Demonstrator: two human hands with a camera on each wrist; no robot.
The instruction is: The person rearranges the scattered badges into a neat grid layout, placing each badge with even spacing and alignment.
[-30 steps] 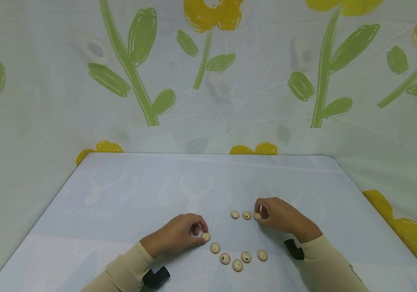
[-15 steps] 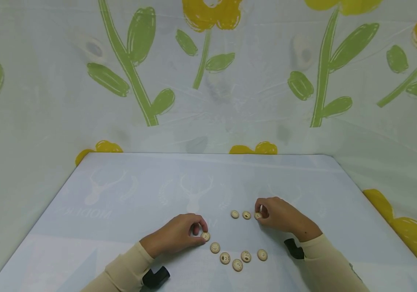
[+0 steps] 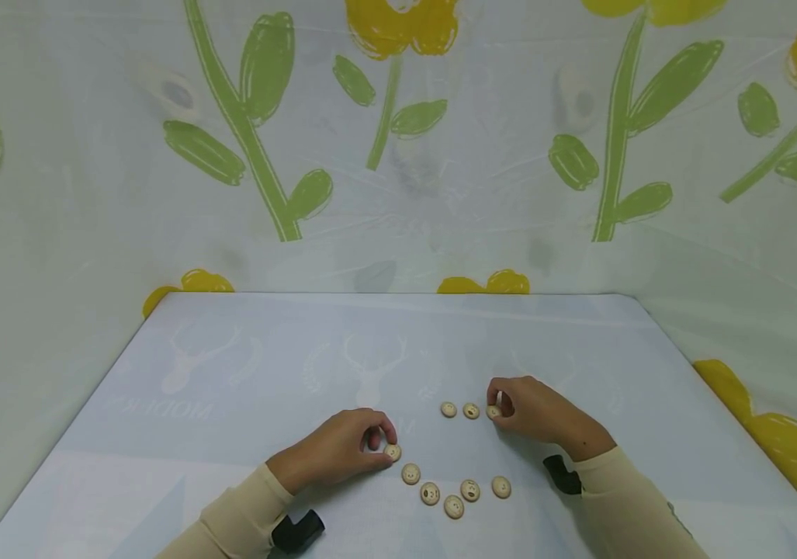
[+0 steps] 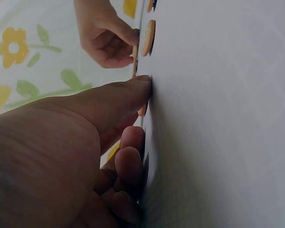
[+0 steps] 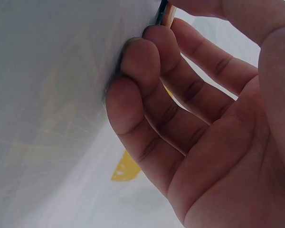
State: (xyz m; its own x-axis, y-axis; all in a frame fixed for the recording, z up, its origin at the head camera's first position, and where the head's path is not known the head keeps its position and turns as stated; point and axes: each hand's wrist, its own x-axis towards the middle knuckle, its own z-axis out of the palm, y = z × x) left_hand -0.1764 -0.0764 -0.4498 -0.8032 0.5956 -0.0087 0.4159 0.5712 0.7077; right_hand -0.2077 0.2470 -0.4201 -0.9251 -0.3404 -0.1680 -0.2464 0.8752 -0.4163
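Between thumb and forefinger my left hand pinches a round wooden button lying on the table, at the upper left end of a V-shaped line of buttons. My right hand pinches another wooden button, the rightmost of a short row farther back. Left of it in that row lie a button and one more button. In the left wrist view, the left thumb covers most of its button. The right wrist view shows just the edge of a button at the right hand's fingertips.
Several loose buttons form the rest of the V, among them a lower button and a right-end button. The pale table carries faint deer prints. A curtain with flowers hangs behind it. Black straps sit at both wrists.
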